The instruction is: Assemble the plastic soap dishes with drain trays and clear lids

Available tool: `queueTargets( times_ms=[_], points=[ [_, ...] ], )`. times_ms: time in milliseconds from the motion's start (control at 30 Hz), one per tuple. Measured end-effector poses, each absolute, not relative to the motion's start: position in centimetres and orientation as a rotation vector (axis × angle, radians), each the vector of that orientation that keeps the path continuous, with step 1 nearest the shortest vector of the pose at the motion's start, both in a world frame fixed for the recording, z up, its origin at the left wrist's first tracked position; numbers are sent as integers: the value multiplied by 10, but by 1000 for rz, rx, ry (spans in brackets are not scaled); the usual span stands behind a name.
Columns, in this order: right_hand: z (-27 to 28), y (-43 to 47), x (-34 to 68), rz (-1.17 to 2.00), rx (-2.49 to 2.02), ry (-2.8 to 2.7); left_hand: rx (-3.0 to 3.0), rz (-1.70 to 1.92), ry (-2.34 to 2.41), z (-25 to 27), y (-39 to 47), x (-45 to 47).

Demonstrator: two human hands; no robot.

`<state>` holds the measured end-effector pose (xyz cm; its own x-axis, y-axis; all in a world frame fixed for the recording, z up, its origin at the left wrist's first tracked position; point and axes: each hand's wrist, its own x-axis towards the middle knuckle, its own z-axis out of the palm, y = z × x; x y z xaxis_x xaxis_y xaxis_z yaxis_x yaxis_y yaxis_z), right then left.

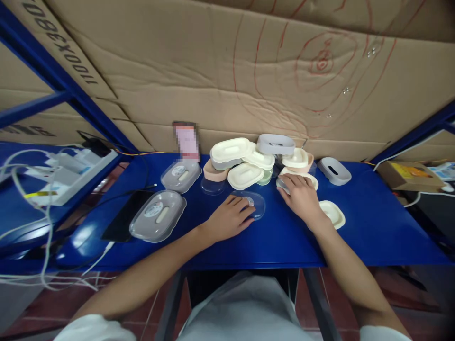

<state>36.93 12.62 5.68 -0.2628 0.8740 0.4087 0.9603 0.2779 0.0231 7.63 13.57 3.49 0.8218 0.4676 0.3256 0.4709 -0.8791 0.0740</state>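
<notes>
The left hand [230,217] is laid, fingers loosely spread, on a clear lid [260,204] on the blue bench [284,246]. The right hand [300,194] is curled over a cream tray [313,179], beside piled trays [232,149]; whether anything is gripped there cannot be told.

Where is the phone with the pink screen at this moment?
In the head view, the phone stands left of centre against the cardboard wall, behind the farther grey lidded box.

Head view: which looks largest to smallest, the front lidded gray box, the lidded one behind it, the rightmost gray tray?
1. Front lidded box
2. Rear lidded box
3. Rightmost gray tray
Nearness may enlarge the first.
</notes>
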Motion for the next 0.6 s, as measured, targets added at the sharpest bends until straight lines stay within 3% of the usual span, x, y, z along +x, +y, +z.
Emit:
queueTargets(
  times_ms=[200,367,600],
  points=[
    [45,126,342,-106,-1336,-2424,-3014,-693,-628,37,136,73],
    [44,112,314,-96,-991,-2467,-2745,-1027,-1025,37,156,63],
    [25,91,273,-201,-549,-2607,-2695,-1035,-1176,36,169,55]
  ],
)
